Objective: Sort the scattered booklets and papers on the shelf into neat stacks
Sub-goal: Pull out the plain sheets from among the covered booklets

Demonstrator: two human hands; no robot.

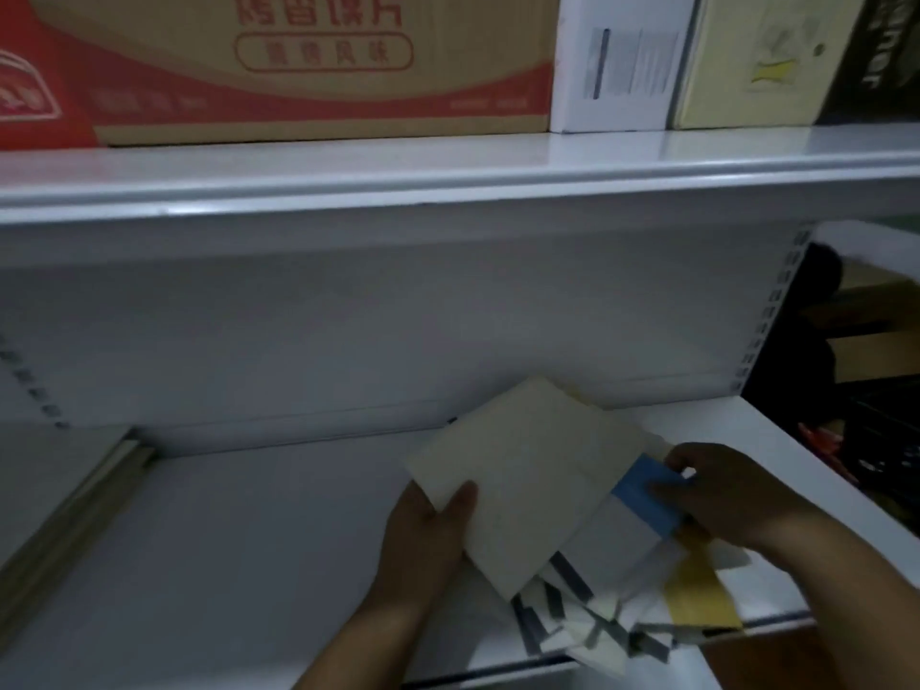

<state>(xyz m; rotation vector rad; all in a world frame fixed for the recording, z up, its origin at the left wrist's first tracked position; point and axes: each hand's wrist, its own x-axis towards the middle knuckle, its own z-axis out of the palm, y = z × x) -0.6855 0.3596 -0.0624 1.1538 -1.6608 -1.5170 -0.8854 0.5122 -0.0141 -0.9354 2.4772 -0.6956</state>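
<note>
A cream booklet [522,475] is tilted above the white shelf [224,565], and my left hand [428,535] grips its near left edge with the thumb on top. My right hand [732,495] pinches a blue-and-white booklet [642,505] at its blue end. Under both lies a fanned pile of papers [587,620] with dark-striped edges and one yellow sheet [697,590], spread over the shelf's front edge at the right.
The upper shelf [448,176] overhangs close above and carries a red-printed cardboard box [308,67], a white box [622,62], a pale yellow box [761,57] and a black box [881,57]. Dark clutter [856,420] lies past the shelf's right end.
</note>
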